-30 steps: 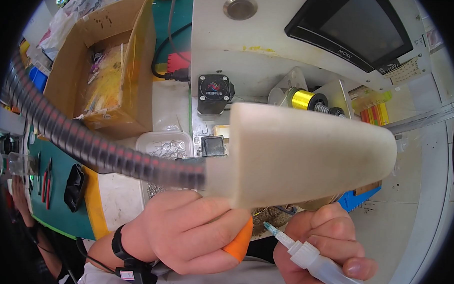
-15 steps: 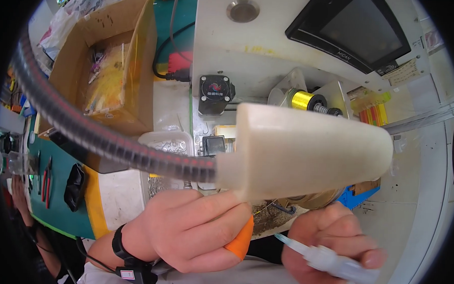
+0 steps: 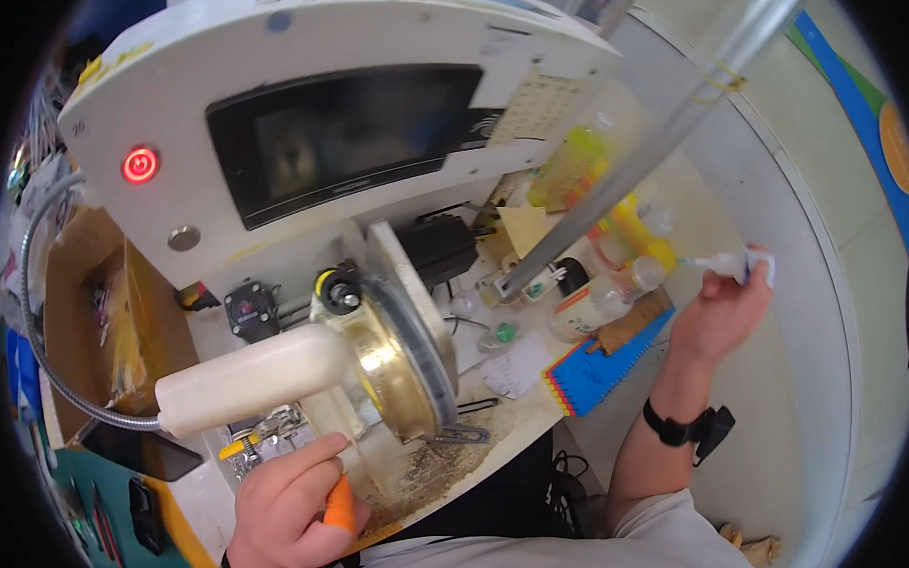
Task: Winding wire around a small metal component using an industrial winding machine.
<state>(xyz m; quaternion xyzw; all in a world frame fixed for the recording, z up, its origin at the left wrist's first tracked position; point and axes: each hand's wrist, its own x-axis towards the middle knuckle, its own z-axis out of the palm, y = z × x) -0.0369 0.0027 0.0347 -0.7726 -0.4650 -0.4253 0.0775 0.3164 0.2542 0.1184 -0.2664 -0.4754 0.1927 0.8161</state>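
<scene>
My left hand (image 3: 289,507) is low beside the brass wheel (image 3: 397,367) of the machine, its fingers curled together. An orange cover (image 3: 341,504) wraps one finger; whatever is pinched, if anything, is too small to make out. My right arm reaches out to the right. In its raised right hand (image 3: 719,318) is a small whitish needle-tip bottle (image 3: 724,263), its thin tip pointing left toward a group of bottles. Above my left hand, a cream-coloured rounded lamp head (image 3: 256,377) on a flexible metal neck (image 3: 46,370) partly covers the work area.
A machine housing with a dark screen (image 3: 344,140) and a lit red button (image 3: 139,164) stands behind. Clear bottles (image 3: 589,307), a blue notebook (image 3: 607,369) and a slanting metal post (image 3: 649,151) are at right. At left are a cardboard box (image 3: 153,304) and pliers (image 3: 106,527).
My view has swung right and up. My right hand has moved from near my left hand out to the far right, still holding the bottle. My left hand stays closed by the wheel.
</scene>
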